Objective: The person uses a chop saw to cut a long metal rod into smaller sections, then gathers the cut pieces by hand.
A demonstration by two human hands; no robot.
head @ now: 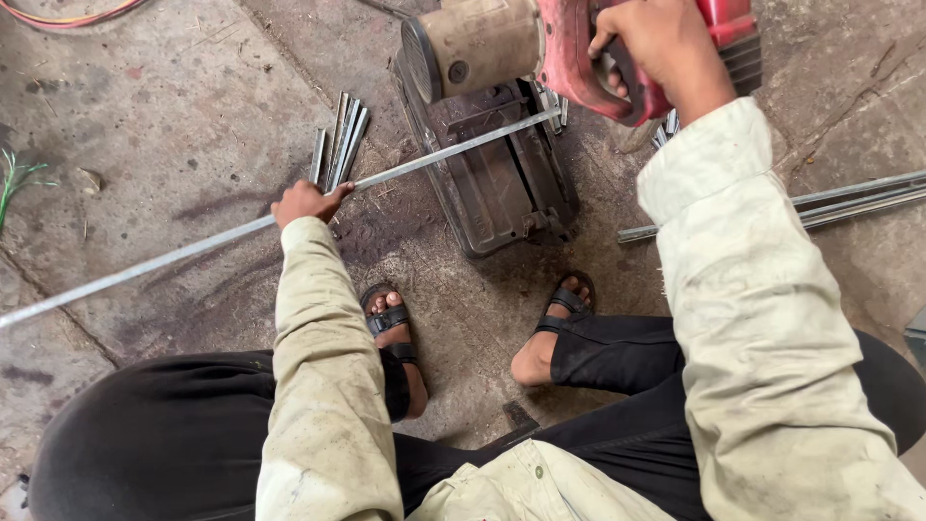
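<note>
So from the head camera, looking straight down: the person is squatting on a rough grey concrete floor (174, 106) with a red-bodied chop saw (540, 58) sitting right in front of their feet.

The left hand (307, 203) has its grip closed around a long thin grey metal strip (193, 245), fingers wrapped over the top of it. That strip runs diagonally from the lower left edge of the shot, up through the hand, and across the saw's dark metal base (497, 188), ending just under the saw head near the blade area. It lies flat on the base, not lifted.

The right hand (666, 48) is up top, grip tight on the saw's red handle (719, 29), with the beige motor housing (473, 43) sticking out to the left of it.

Just behind the left hand there's a small bunch of short cut grey metal pieces (340, 145) lying on the floor, beside the base. Off to the right, partly hidden by the cream sleeve (752, 289), a few more long grey metal strips (849, 198) lie on the floor, well apart from the one being held.

Feet are in black sandals (391, 323), one either side below the base. Some coloured wires (68, 14) show in the top left corner.
</note>
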